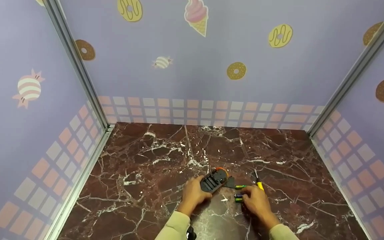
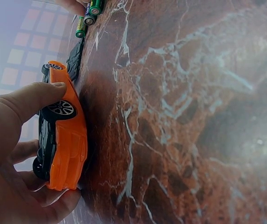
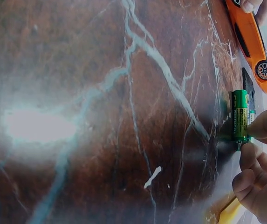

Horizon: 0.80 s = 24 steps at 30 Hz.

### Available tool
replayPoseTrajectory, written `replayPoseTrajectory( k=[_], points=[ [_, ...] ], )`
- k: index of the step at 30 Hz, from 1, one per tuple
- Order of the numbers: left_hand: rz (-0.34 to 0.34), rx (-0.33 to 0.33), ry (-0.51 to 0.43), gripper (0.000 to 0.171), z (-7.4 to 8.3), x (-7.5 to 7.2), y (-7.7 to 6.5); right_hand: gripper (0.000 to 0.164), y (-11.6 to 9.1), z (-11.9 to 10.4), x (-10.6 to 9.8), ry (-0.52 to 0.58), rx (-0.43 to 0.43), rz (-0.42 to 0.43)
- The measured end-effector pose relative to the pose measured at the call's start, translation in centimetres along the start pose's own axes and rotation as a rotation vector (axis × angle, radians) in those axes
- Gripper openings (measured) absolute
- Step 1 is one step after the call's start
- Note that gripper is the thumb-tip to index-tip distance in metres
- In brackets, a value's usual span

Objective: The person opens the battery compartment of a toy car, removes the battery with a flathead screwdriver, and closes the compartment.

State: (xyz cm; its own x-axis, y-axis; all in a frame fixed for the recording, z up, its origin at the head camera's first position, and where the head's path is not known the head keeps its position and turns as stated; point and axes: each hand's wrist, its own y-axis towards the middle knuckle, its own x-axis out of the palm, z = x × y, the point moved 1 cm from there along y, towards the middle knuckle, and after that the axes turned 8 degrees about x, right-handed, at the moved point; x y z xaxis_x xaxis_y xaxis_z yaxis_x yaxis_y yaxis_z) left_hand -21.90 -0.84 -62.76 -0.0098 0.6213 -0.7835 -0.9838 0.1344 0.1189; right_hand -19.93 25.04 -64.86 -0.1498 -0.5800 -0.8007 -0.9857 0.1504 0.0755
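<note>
My left hand [image 1: 193,193] grips an orange toy car [image 2: 70,144], wheels up, with its black underside and battery compartment [image 1: 212,180] facing me. The thumb lies by a wheel and the fingers hold the far side. My right hand [image 1: 256,201] pinches at a green battery [image 3: 240,114] on the tabletop; its fingertips partly hide the batteries. Another green battery [image 1: 240,187] lies just beyond, and a dark-ended battery [image 2: 90,19] sits among them. Between car and batteries rests a black battery cover [image 1: 230,182]. A screwdriver [image 1: 259,184] with a yellow handle lies beside the right hand.
The brown marbled tabletop [image 1: 152,190] reflects a bright light. Purple walls [image 1: 192,83] with candy and doughnut pictures stand at the back and both sides, joined by metal corner posts [image 1: 78,66]. A small black object [image 1: 191,232] shows by the left sleeve.
</note>
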Motion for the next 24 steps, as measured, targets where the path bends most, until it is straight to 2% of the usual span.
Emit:
replayPoseTrajectory(
  k=[13, 20, 24],
  points=[
    [0.006, 0.002, -0.004, 0.087, -0.1, -0.1, 0.0, 0.014, 0.2, -0.1, -0.6, 0.001, -0.012, 0.037],
    [0.012, 0.002, -0.001, 0.087, -0.1, 0.0, 0.0, 0.014, 0.5, 0.1, -1.5, 0.028, 0.066, 0.031],
    [0.009, 0.002, -0.005, 0.087, -0.1, 0.0, -0.1, 0.019, 0.4, 0.2, -1.5, 0.044, 0.082, 0.032]
  ],
)
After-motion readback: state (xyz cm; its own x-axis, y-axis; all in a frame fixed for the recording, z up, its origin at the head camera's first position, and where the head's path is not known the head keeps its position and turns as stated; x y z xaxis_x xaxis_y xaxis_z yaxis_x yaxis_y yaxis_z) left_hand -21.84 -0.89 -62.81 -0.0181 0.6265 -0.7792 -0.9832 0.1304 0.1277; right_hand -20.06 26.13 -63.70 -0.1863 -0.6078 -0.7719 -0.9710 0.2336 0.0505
